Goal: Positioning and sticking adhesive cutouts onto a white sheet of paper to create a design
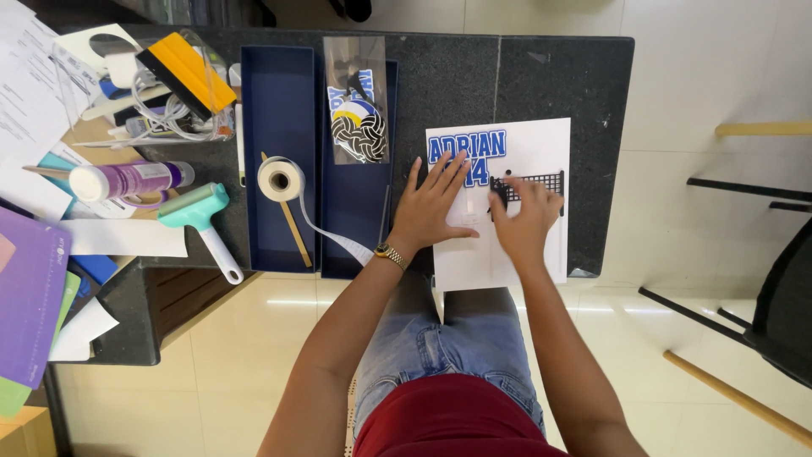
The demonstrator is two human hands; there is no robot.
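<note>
The left hand point(430, 211) lies flat and open on a white sheet point(541, 140), fingers spread over blue cut-out lettering point(467, 149), seemingly pinning the sheet to the dark counter point(541, 68). The right hand point(526, 222) curls over a black net-patterned piece point(533, 182) on the same sheet, fingertips pressing or pinching its lower edge; whether it actually grips it I cannot tell. The sheet overhangs the counter's near edge, just above the person's lap. Left of the hands sit two navy trays point(279, 93): one holds a tape roll point(280, 179) with its strip trailing towards the wrist, the other a clear bag point(357, 97). Further left lie a teal roller point(196, 210), a purple bottle point(127, 180) and a yellow scraper point(186, 74)
</note>
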